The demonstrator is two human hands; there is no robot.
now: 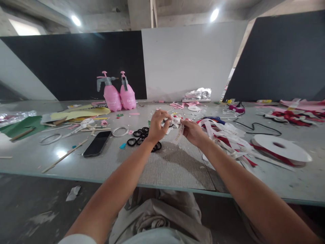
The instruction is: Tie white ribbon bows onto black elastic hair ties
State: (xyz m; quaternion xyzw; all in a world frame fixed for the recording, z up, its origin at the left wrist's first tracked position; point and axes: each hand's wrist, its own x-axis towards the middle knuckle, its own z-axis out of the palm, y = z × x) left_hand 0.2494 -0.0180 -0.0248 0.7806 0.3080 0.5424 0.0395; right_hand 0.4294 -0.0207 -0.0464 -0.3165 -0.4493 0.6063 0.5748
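Pinched between your left hand (157, 126) and right hand (193, 133), a white ribbon strip (179, 133) hangs above the table (175, 169), both hands closed on it. Just below-left lie black rings (141, 136); farther left, a phone (97, 143); right, a ribbon spool (280, 148).

Left hand (157, 126) and right hand (193, 133) pinched closed, arms outstretched.

Two pink spray bottles (119, 93) stand together at eleven o'clock on the grey table (177, 169). A black phone (97, 143) lies flat at nine o'clock, a white ring (120, 131) just beside it. Black rings (141, 135) cluster near centre. At three o'clock lies a white ribbon spool (281, 148); a black cable (256, 127) runs behind it.
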